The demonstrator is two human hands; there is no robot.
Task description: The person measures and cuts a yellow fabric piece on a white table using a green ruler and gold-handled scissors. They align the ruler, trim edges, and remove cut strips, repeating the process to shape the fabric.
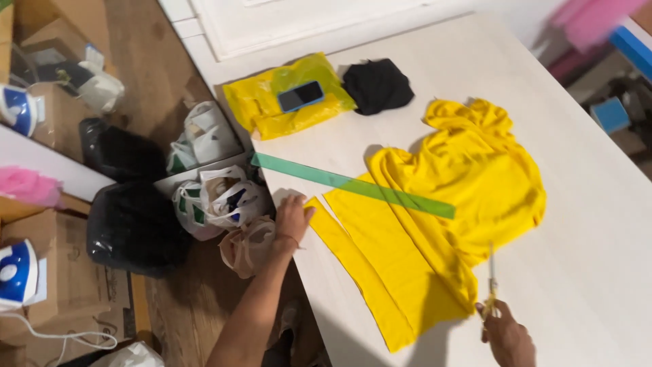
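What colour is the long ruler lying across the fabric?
Translucent green ruler, over yellow fabric; clearest in the head view.

A single head-worn camera looks steeply down, tilted, from fairly near onto a pale table (407, 75) running diagonally across the view, with the floor (156, 61) at left and both hands at the lower edge.

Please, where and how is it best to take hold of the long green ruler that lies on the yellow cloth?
Probably best at the bare left end of the green ruler, which sticks out past the yellow cloth to the table edge. Come from above and pinch its two long edges: it lies flat and thin, and the left hand rests closest there, while the right hand holds scissors.
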